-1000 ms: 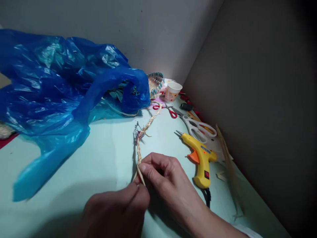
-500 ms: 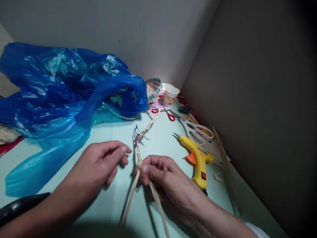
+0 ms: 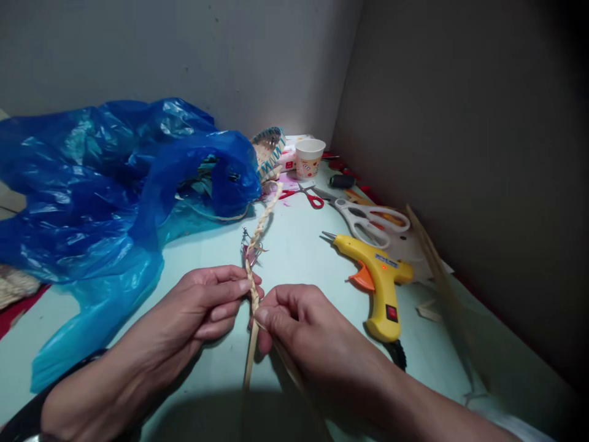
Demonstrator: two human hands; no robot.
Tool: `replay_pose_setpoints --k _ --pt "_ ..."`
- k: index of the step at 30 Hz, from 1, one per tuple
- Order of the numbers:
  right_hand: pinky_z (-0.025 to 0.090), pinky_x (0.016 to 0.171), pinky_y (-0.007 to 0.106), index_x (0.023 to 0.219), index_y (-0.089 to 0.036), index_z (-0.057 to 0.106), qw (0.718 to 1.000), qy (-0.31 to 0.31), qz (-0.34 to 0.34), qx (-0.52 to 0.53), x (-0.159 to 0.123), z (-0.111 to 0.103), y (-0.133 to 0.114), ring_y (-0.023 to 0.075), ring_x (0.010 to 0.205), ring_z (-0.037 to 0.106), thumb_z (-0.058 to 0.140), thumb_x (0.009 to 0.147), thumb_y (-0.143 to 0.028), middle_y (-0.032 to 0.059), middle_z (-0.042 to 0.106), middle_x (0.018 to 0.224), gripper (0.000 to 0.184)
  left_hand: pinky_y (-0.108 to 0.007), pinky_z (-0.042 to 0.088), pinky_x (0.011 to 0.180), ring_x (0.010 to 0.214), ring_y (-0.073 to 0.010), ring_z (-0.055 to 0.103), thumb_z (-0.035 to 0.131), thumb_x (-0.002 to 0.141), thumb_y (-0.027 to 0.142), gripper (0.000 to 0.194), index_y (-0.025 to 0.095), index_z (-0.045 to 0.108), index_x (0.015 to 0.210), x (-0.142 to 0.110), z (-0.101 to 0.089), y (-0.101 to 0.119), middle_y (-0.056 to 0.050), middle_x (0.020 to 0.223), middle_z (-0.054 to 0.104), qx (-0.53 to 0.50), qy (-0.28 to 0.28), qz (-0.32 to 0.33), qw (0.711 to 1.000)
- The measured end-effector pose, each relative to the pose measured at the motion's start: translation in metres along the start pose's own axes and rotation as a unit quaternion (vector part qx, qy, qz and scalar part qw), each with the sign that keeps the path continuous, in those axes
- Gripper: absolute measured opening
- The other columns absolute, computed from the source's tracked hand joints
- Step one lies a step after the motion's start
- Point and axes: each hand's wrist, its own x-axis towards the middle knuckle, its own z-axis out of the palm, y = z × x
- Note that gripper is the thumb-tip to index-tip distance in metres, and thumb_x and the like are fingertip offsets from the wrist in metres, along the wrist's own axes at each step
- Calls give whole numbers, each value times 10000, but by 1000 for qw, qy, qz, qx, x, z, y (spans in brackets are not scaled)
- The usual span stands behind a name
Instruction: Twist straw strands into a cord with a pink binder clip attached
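Braid (image 3: pixel 260 228): pale plant-fibre plait, on the pale green table (image 3: pixel 294 245), running from near the basket back to both hands. Plaited from its far end down to the right hand's grip; some stray ends poke out partway along. Below the grip, loose strands (image 3: pixel 250 356) hang unplaited toward the person, at least two visible, lower ends lost in shadow. So: a fair length done, the strands not yet worked in. Finished length can't be judged from here.

Left hand (image 3: pixel 209 301): thumb and fingers pinched on the braid, just above the other hand. Right hand (image 3: pixel 304 322): thumb and forefinger clamped at the braid's near end, where the strands split.

Beside the braid, small metal bits (image 3: pixel 245 236) on a dark reddish patch; too small to identify.

Right side: yellow glue gun (image 3: pixel 381 288) lying flat, small orange light showing. White-handled scissors (image 3: pixel 363 221) just beyond it. Farther back, red-handled scissors (image 3: pixel 315 201), dark spool (image 3: pixel 342 181), paper cup (image 3: pixel 309 161) upright.

Left side: crumpled blue plastic bag (image 3: pixel 105 172), with a teal-laced woven basket (image 3: pixel 269 150) at its far right end.
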Motion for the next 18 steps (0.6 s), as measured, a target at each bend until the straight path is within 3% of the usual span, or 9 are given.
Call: replay_pose_setpoints --k 6,10,14,18 --pt "255 450 216 655 -168 553 999 20 -13 -38 -4 4 -5 77 479 333 487 909 -220 -47 419 521 267 -130 95 362 370 23 207 735 726 251 164 127 629 722 3 7 -6 65 526 458 45 36 37 998" --pt "267 481 227 690 -159 572 989 46 -65 -121 -5 5 -4 80 516 380 486 894 -216 -16 515 604 228 -132 115 373 372 10 230 685 757 247 157 134 596 691 4 7 -8 77 484 412 70 41 54 995" --pt "256 508 246 708 -158 577 970 61 -120 -202 -3 5 -1 86 541 385 499 880 -212 -3 542 639 196 -140 134 376 394 2 224 683 767 239 132 134 609 740 0 6 -6 80 515 405 73 18 51 996" --pt "271 506 250 672 -169 560 973 49 -124 -190 -2 3 2 87 527 387 465 912 -268 -13 510 598 276 -151 119 373 420 -2 165 726 765 278 195 144 586 749 -5 4 -3 91 550 385 37 -4 28 999"
